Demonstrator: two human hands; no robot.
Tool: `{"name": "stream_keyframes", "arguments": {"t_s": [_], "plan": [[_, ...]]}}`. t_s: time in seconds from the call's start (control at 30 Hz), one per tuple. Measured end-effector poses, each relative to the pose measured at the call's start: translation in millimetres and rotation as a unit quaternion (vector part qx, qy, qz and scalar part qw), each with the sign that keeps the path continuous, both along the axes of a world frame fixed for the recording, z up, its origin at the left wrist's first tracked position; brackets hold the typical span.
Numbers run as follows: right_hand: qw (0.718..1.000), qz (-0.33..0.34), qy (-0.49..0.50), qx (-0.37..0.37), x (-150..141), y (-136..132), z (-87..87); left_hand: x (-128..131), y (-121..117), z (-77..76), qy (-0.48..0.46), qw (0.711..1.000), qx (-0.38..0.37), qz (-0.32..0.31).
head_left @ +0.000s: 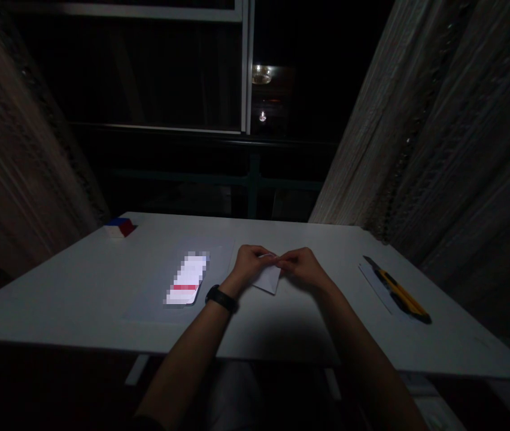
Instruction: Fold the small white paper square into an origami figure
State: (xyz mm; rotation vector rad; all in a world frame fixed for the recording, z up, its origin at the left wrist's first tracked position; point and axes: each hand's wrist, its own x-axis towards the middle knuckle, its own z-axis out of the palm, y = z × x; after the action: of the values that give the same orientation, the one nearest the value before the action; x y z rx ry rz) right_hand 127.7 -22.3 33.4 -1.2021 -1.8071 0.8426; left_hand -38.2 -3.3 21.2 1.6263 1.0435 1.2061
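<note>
A small folded piece of white paper [267, 280] is held between both hands above the middle of the table. My left hand [251, 262] pinches it from the left, thumb toward the top edge. From the right, my right hand [302, 266] pinches the same top corner with thumb and forefinger. The fingertips of the two hands nearly meet there. The paper's lower part shows below the fingers, with a crease across it. How it is folded under the fingers is hidden. A dark band [222, 299] sits on my left wrist.
On the white table [79, 299], a phone with a lit, blurred screen [187, 278] lies left of my hands on a pale sheet [147, 314]. A yellow and black utility knife [396, 290] rests at the right. A blue, red and white block [119, 227] stands far left.
</note>
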Motion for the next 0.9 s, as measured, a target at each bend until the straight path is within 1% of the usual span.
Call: {"name": "stream_keyframes", "arguments": {"t_s": [0.1,0.27,0.5,0.67,0.73,0.9], "plan": [[0.999,0.02,0.017,-0.024,2.1,-1.1,0.9,-0.6,-0.3,0.2,-0.001,1.0,-0.008,-0.016],[0.998,0.035,0.03,-0.037,4.7,-0.9,1.4,-0.3,-2.3,1.6,-0.027,0.999,-0.017,-0.031],[0.995,0.048,0.061,-0.069,6.0,-0.8,3.3,-0.8,-3.2,1.3,-0.025,0.999,0.01,-0.037],[0.991,0.071,0.079,-0.084,6.3,-0.9,4.5,-1.0,-3.6,2.2,-0.042,0.998,0.015,-0.048],[0.989,0.076,0.089,-0.09,7.2,-0.5,3.7,-0.7,-4.8,3.5,-0.043,0.998,0.009,-0.051],[0.983,0.094,0.107,-0.112,8.6,-0.2,2.3,-0.2,-6.2,5.5,-0.051,0.997,-0.033,-0.045]]}}
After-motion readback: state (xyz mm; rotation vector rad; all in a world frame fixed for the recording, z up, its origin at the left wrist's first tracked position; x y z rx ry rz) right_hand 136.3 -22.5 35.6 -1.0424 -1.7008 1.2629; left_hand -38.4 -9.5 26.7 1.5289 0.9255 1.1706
